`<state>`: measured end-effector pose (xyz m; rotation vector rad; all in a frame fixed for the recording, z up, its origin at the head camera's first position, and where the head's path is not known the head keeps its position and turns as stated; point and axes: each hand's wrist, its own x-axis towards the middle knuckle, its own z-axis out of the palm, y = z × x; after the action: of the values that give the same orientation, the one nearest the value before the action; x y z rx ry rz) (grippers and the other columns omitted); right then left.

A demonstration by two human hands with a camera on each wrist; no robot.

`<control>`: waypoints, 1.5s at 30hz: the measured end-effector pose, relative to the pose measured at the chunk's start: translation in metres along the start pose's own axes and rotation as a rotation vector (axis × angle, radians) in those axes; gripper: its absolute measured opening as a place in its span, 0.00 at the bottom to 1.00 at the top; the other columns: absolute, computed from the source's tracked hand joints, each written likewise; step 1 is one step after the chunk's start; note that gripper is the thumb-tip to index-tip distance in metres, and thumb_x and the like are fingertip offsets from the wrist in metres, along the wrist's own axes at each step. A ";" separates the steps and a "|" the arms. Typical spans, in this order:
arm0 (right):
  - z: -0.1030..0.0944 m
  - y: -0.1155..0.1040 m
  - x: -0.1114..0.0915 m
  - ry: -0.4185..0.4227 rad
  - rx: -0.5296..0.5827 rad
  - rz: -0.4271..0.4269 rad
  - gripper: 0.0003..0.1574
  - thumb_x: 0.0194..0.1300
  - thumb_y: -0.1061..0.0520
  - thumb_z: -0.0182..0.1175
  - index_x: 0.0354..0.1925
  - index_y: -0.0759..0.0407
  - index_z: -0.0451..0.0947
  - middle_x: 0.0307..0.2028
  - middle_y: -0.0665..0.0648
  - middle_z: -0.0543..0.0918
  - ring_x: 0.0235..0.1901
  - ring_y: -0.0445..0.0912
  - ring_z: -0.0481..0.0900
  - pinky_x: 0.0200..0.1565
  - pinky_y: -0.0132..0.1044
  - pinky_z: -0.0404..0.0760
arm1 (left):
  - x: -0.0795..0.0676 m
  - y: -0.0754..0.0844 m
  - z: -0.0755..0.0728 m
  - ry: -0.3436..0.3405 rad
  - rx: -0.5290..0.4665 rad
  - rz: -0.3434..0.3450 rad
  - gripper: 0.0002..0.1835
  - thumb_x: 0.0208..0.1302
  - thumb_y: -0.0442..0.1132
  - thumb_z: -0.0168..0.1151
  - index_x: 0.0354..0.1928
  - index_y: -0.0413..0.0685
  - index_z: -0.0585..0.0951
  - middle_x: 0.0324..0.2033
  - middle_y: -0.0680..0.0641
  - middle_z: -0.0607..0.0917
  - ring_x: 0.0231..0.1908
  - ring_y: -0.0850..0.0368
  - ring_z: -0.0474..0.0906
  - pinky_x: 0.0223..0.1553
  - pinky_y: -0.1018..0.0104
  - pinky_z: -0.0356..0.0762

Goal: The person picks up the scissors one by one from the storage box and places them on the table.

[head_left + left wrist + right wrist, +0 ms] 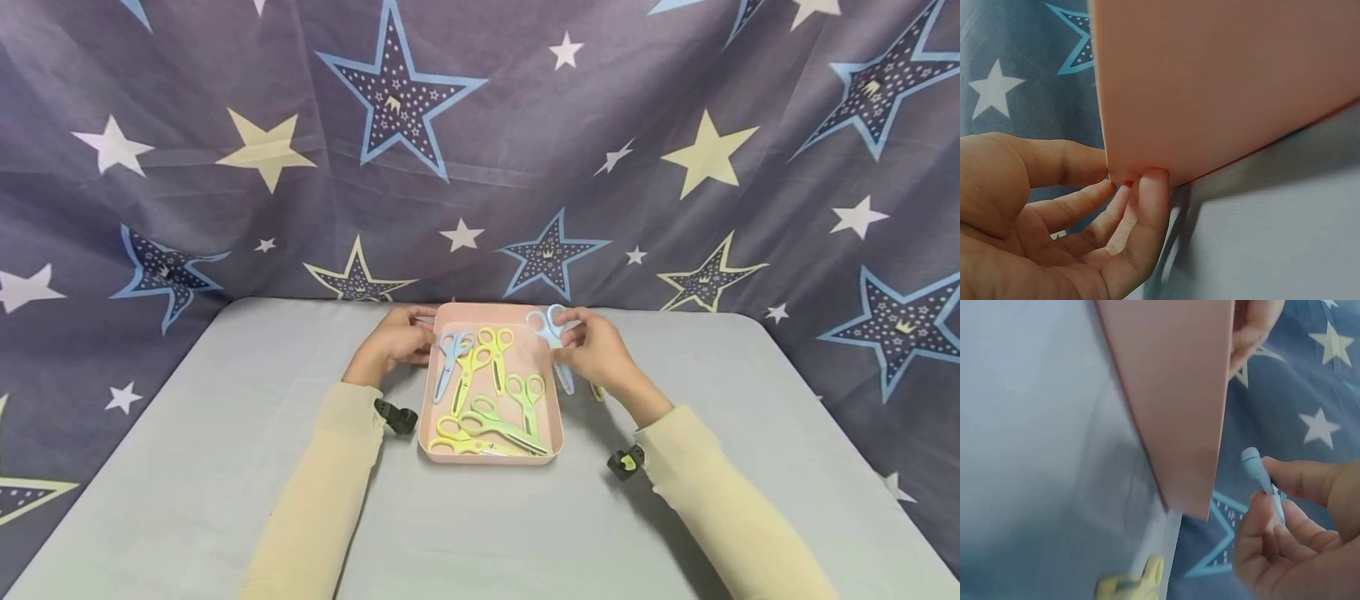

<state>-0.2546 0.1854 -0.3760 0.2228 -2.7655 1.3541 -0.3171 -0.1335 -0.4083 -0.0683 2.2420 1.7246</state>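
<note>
A shallow pink tray point(487, 313) holds several scissors with blue, yellow and green handles. At its far left corner, my left hand point(397, 339) grips the tray; the left wrist view shows thumb and fingertips around that corner of the wall point(1222, 81). My right hand point(597, 348) pinches light blue scissors point(548, 325) by the handles, beside the tray's right rim. Their blades point down toward the near side. In the right wrist view the blue handle point(1252, 461) sticks out between thumb and fingers, and most of the scissors is hidden.
Yellow scissors point(597, 392) lie on the grey tabletop point(480, 533) right of the tray, partly hidden under my right hand. Inside the tray, blue scissors point(448, 367) lie at the left and green scissors point(495, 423) near the front. A star-patterned curtain point(465, 200) hangs behind the table.
</note>
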 end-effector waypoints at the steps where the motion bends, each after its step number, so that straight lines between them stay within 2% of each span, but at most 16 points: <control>1: -0.003 0.003 0.000 0.001 0.021 0.007 0.30 0.55 0.66 0.73 0.56 0.62 0.77 0.35 0.59 0.82 0.34 0.49 0.78 0.33 0.35 0.80 | 0.000 0.000 0.000 0.001 -0.001 0.000 0.34 0.65 0.25 0.57 0.74 0.43 0.67 0.58 0.35 0.76 0.38 0.51 0.80 0.38 0.61 0.88; 4: -0.014 0.014 0.000 -0.003 0.083 0.040 0.31 0.56 0.68 0.73 0.58 0.65 0.75 0.34 0.60 0.81 0.32 0.47 0.77 0.29 0.32 0.79 | 0.000 0.001 0.000 0.002 -0.001 0.001 0.33 0.66 0.24 0.57 0.74 0.43 0.68 0.58 0.35 0.77 0.38 0.51 0.80 0.38 0.61 0.88; 8: -0.027 0.028 0.000 0.004 0.132 0.081 0.33 0.56 0.69 0.72 0.59 0.68 0.74 0.33 0.59 0.80 0.29 0.43 0.77 0.29 0.30 0.81 | 0.000 0.000 0.000 0.002 -0.005 0.005 0.33 0.65 0.24 0.56 0.73 0.43 0.68 0.57 0.35 0.77 0.39 0.51 0.81 0.37 0.61 0.88; 13: -0.043 0.041 -0.001 0.014 0.119 0.127 0.34 0.57 0.69 0.72 0.60 0.70 0.72 0.34 0.58 0.80 0.28 0.40 0.78 0.31 0.31 0.84 | 0.001 0.000 0.000 0.003 -0.007 0.005 0.34 0.64 0.23 0.56 0.73 0.43 0.69 0.55 0.36 0.78 0.39 0.51 0.81 0.36 0.62 0.88; 20: -0.060 0.058 -0.002 0.013 0.086 0.192 0.34 0.60 0.68 0.71 0.61 0.69 0.70 0.36 0.59 0.79 0.28 0.41 0.79 0.33 0.32 0.84 | 0.001 0.000 0.000 0.004 -0.004 0.002 0.33 0.65 0.24 0.56 0.73 0.43 0.69 0.56 0.36 0.78 0.39 0.51 0.81 0.36 0.62 0.87; 28: -0.064 0.073 0.002 -0.003 0.040 0.248 0.33 0.60 0.68 0.70 0.61 0.71 0.70 0.39 0.63 0.79 0.29 0.42 0.79 0.35 0.37 0.86 | 0.000 0.000 -0.001 0.008 -0.004 -0.001 0.33 0.65 0.24 0.57 0.73 0.43 0.69 0.56 0.36 0.77 0.37 0.52 0.80 0.36 0.62 0.87; 34: -0.064 0.084 0.006 -0.004 -0.011 0.310 0.32 0.60 0.68 0.71 0.60 0.69 0.71 0.40 0.62 0.79 0.30 0.43 0.78 0.33 0.33 0.84 | 0.000 -0.001 -0.001 0.005 -0.010 0.001 0.34 0.64 0.23 0.56 0.73 0.41 0.68 0.57 0.35 0.76 0.36 0.54 0.79 0.35 0.63 0.87; 45: -0.066 0.094 0.006 -0.047 -0.013 0.330 0.32 0.59 0.67 0.72 0.59 0.70 0.71 0.37 0.58 0.79 0.31 0.43 0.76 0.33 0.31 0.83 | 0.000 -0.001 0.001 0.008 -0.011 0.011 0.34 0.64 0.24 0.57 0.73 0.42 0.69 0.57 0.35 0.76 0.36 0.53 0.79 0.36 0.62 0.88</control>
<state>-0.2756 0.2939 -0.4086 -0.2158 -2.9469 1.4091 -0.3164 -0.1327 -0.4092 -0.0662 2.2431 1.7449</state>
